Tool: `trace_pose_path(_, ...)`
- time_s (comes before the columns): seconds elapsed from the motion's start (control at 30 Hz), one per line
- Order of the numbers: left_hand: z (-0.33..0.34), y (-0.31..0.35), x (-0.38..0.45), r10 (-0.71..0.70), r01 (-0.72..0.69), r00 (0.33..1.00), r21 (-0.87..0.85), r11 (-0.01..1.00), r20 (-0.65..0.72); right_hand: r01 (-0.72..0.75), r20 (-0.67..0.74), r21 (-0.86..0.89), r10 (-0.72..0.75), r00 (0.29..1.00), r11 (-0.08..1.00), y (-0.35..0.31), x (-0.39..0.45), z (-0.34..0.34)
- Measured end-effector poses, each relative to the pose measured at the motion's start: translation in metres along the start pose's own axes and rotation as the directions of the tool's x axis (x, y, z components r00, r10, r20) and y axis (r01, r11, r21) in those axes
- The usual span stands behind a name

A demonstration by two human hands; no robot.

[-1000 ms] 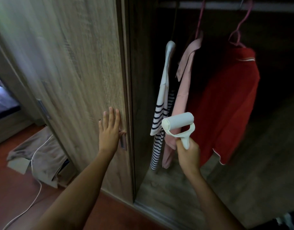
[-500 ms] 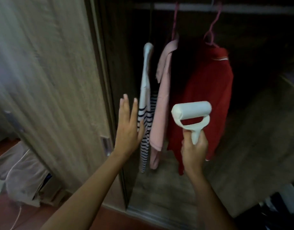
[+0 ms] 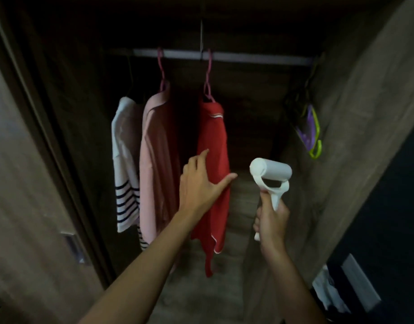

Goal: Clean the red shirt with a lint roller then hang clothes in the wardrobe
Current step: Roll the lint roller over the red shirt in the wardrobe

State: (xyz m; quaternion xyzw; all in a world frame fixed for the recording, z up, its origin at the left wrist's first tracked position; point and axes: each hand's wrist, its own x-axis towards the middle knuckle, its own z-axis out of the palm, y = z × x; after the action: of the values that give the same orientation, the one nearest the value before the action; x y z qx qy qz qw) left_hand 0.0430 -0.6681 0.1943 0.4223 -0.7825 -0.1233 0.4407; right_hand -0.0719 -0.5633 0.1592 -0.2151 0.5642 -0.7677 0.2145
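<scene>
Your left hand (image 3: 199,181) reaches into the open dark-wood wardrobe (image 3: 355,127), fingers (image 3: 202,155) spread and mostly straight, laid against the front of the red short-sleeved shirt with white piping (image 3: 213,141). It grips nothing; whether the palm actually presses the cloth or just hovers at it, can't tell. Your right hand (image 3: 271,220) is wrapped tight round the handle of the white plastic lint roller (image 3: 270,173), roller head up, just right of the shirt and not touching it.

The red shirt hangs on a pink wire hanger (image 3: 208,76) from the grey metal rail (image 3: 224,57), rightmost of three garments. Left of it: a pale pink shirt (image 3: 154,146) on another pink hanger, then a white top with navy stripes (image 3: 125,155). A lime-green and purple hanger bundle (image 3: 312,134) hangs on the right wall.

Progress: early, as I read it. Door open, roller in hand, shirt located. No rolling shown yet, since the roller is clear of the fabric. Left to do: steady or take down the shirt, roll it, then hang the clothes. The three garments sit on the rail already, so the hanging part may only mean putting the red one back.
</scene>
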Motion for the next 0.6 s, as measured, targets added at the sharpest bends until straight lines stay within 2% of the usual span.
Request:
trace_pose_path(0.1,0.007,-0.006,-0.006,0.017,-0.013,0.999,0.102,0.995,-0.036,0.004,0.066,-0.010,-0.003,0.998,1.000,-0.002,0.015,-0.005)
trace_pose_path(0.23,-0.012,-0.012,-0.022,-0.065,0.074,0.980,0.040,0.996,-0.188,-0.006,0.170,-0.025,0.010,0.985,1.000,0.003,0.029,0.007)
trace_pose_path(0.37,-0.044,-0.018,-0.034,-0.056,0.074,0.941,0.043,0.996,-0.333,-0.006,0.293,-0.037,0.017,0.956,0.999,0.009,0.024,0.039)
trace_pose_path(0.6,-0.104,-0.027,-0.030,-0.112,0.118,0.923,-0.008,0.993,-0.368,-0.001,0.460,0.031,-0.013,0.888,1.000,0.009,0.006,0.098)
